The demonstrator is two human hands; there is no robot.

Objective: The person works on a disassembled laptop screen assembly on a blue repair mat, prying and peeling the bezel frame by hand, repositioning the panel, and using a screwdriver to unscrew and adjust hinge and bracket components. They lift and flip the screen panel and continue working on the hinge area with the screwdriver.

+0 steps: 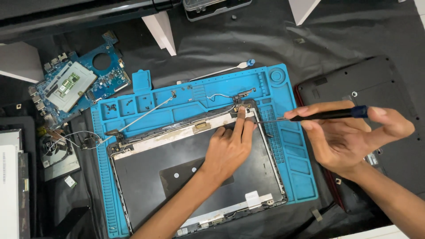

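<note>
A black laptop lid shell (146,175) lies on a blue repair mat (296,168). My left hand (228,148) rests flat on the shell, its fingertips pressing the upper right corner by the metal hinge bracket (241,106). My right hand (349,137) holds a screwdriver (327,115) with a black and blue handle. The shaft lies level and points left, with its tip close to that same corner of the frame.
A blue circuit board (73,84) lies at the upper left. A cooling fan (55,148) sits below it. A black laptop base (376,84) is at the right. Small screws (128,102) sit in the mat's compartments. A white spudger (221,71) lies at the mat's top edge.
</note>
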